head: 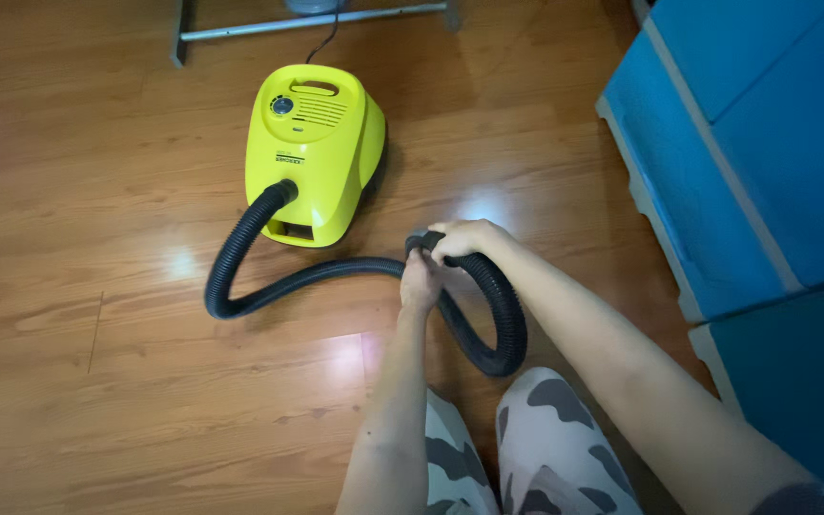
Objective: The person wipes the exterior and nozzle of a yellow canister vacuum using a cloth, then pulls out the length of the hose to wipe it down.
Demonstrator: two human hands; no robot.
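1. Vacuum hose (240,277): black, ribbed, flexible. One end plugs into the front of the vacuum body; from there it drops toward 7 o'clock, curves along the floor to the right, passes the hands at frame centre, then loops round at 5 o'clock, just ahead of the knees, and comes back up to the hands.
2. Hose end (419,238): dark grey cuff, held at frame centre, slightly right of the vacuum body and below it.
3. Right hand (464,238): laid over the top of the hose end, fingers curled down and closed on it; forearm runs in from 4 o'clock.
4. Left hand (419,281): directly under the right hand, wrapped around the hose where the two runs cross; fingers closed on it, though the fingertips are hidden behind the hose. Forearm runs in from 6 o'clock.
5. Canister vacuum cleaner (312,153): bright yellow-green body, at 11 o'clock from the hands, standing on the floor; round dial, slotted grille and carry handle on the top face.
6. Power cord (326,43): thin, dark, leaving the rear of the vacuum toward 12 o'clock.
7. Knees (526,448): grey-and-white camouflage trousers, at 6 o'clock, just beside the hose loop.
8. Wooden floor (97,286): glossy brown planks with light reflections.
9. Blue cabinet (746,143): white-trimmed, at 2 to 4 o'clock, well apart from the hose.
10. Metal bar (307,24): grey, lying on the floor at 12 o'clock, behind the vacuum.
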